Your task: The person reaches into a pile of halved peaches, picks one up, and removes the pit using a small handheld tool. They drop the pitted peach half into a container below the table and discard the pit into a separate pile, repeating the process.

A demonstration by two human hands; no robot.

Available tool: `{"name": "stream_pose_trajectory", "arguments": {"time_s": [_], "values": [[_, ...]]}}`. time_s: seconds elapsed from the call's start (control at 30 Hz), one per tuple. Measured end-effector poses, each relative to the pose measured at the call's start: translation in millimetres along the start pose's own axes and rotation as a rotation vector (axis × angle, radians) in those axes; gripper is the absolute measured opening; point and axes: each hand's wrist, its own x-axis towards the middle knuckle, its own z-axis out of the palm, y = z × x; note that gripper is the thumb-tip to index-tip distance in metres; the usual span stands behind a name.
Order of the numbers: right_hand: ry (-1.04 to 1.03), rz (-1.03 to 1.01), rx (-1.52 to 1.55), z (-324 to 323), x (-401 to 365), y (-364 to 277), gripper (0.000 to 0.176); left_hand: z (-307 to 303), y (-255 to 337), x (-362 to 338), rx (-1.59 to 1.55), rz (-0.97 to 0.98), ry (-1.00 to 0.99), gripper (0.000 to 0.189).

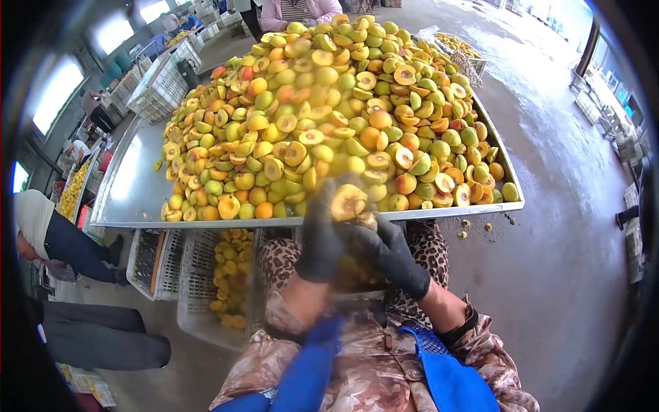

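Both my hands wear dark gloves and meet at the near edge of the metal tray table. My left hand (pixel 321 237) is closed around a yellow peach half (pixel 348 202), its cut face turned up toward me. Close beside it, my right hand (pixel 392 257) is curled with its fingers against the fruit; what it grips is hidden and blurred. A big heap of yellow-green and reddish peaches (pixel 274 147), many of them halved with pits or hollows showing, lies just beyond both hands.
The tray table (pixel 130 182) has a raised metal rim. Under it stand plastic crates (pixel 195 288), one holding yellow fruit pieces (pixel 232 271). A person in pink (pixel 302 10) is across the heap. Other people's legs (pixel 96 336) are at left. Fruit scraps (pixel 465 223) lie on the floor.
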Motion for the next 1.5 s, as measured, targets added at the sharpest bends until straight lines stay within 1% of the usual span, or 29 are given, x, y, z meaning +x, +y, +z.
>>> {"name": "stream_pose_trajectory", "arguments": {"time_s": [0.07, 0.17, 0.3, 0.37, 0.4, 0.43, 0.47, 0.5, 0.57, 0.6, 0.63, 0.67, 0.7, 0.73, 0.8, 0.87, 0.97, 1.03, 1.07, 1.1, 1.13, 1.17, 1.2, 1.23, 1.33, 1.37, 1.47, 1.5], "values": [[0.007, -0.049, -0.087, 3.2, -3.2, -15.1, 0.033, 4.9, 2.8, -6.1, -0.040, -0.004, 0.008, 0.051], [0.049, -0.174, -0.280, 7.6, -2.9, -15.2, 0.037, 19.9, 9.5, -20.6, -0.098, 0.007, 0.006, 0.051], [0.111, -0.290, -0.345, 17.6, -11.2, -37.1, 0.046, 29.5, 18.8, -31.4, -0.069, 0.093, -0.032, 0.051], [0.120, -0.323, -0.330, 19.6, -18.2, -44.2, 0.054, 32.2, 22.6, -37.6, -0.109, 0.081, -0.040, 0.051], [0.106, -0.368, -0.416, 16.8, -22.7, -46.4, 0.055, 31.9, 24.4, -39.5, -0.125, 0.075, -0.044, 0.051], [0.093, -0.409, -0.501, 11.0, -29.3, -47.6, 0.056, 27.6, 24.0, -40.4, -0.090, 0.114, -0.080, 0.052], [0.080, -0.449, -0.588, 7.6, -33.5, -50.4, 0.058, 25.5, 21.7, -39.0, 0.097, 0.207, -0.053, 0.053], [0.154, -0.615, -0.642, 6.9, -30.5, -58.7, 0.058, 24.1, 18.6, -37.0, 0.283, 0.299, -0.029, 0.054], [0.213, -0.523, -0.716, 8.3, -27.1, -80.8, 0.055, 23.6, 8.6, -33.1, 0.512, 0.408, 0.006, 0.047], [0.243, -0.473, -0.756, 6.8, -24.5, -86.7, 0.054, 24.5, 2.6, -30.8, 0.554, 0.429, 0.022, 0.039], [0.239, -0.618, -0.808, 1.7, -16.7, -76.5, 0.052, 26.2, -0.5, -30.2, 0.508, 0.394, 0.041, 0.035], [0.211, -0.612, -0.899, -2.9, -15.9, -68.8, 0.054, 28.0, -3.6, -29.7, 0.461, 0.361, 0.061, 0.031], [0.179, -0.610, -0.989, -7.6, -14.8, -63.5, 0.055, 29.7, -4.0, -29.2, 0.326, 0.272, 0.087, 0.030], [0.144, -0.607, -1.076, -9.7, -13.7, -61.9, 0.056, 30.4, -3.8, -28.9, 0.194, 0.184, 0.115, 0.029], [0.139, -0.657, -1.020, -9.4, -12.2, -66.9, 0.050, 28.3, -14.0, -25.4, 0.530, 0.404, 0.132, 0.037], [0.108, -0.711, -1.001, -12.0, -10.6, -70.5, 0.045, 22.7, -17.1, -26.0, 0.334, 0.334, 0.089, 0.039], [0.076, -0.725, -1.017, -12.8, -9.4, -61.1, 0.033, 30.1, -7.7, -30.8, 0.241, 0.315, 0.022, 0.039], [0.152, -0.846, -0.974, -7.5, -9.3, -47.2, 0.027, 18.2, -20.0, -22.9, 0.385, 0.438, 0.042, 0.041], [0.184, -0.908, -0.954, -4.5, -11.0, -43.0, 0.025, 13.8, -23.0, -23.7, 0.388, 0.443, 0.059, 0.042], [0.131, -0.872, -0.948, -3.7, -17.9, -44.4, 0.024, 13.8, -18.9, -24.5, 0.270, 0.373, 0.089, 0.044], [0.094, -0.686, -0.911, 0.1, -26.7, -41.9, 0.026, 13.2, -14.5, -27.4, 0.108, 0.289, 0.118, 0.045], [0.052, -0.502, -0.871, 5.0, -35.8, -39.3, 0.028, 10.6, -9.7, -27.4, -0.013, 0.250, 0.141, 0.047], [0.006, -0.322, -0.834, 8.1, -39.2, -38.3, 0.030, 8.2, 2.7, -29.6, -0.237, 0.145, 0.122, 0.049], [-0.006, -0.261, -0.743, 11.6, -40.2, -38.0, 0.033, -7.5, 6.2, -27.1, -0.151, 0.153, 0.099, 0.050], [-0.012, -0.081, -0.492, 20.3, -37.9, -46.5, 0.044, -19.0, 7.2, -28.9, -0.284, 0.133, 0.081, 0.051], [-0.001, -0.050, -0.473, 28.1, -36.8, -55.8, 0.048, -17.2, 8.2, -32.8, -0.259, 0.152, 0.094, 0.050], [-0.045, -0.016, -0.414, 48.8, -23.2, -57.4, 0.049, -21.7, 23.2, -44.6, -0.158, 0.190, 0.017, 0.049], [-0.027, -0.101, -0.437, 57.1, -20.2, -49.4, 0.048, -28.1, 21.8, -43.8, -0.193, 0.184, 0.097, 0.049]]}}
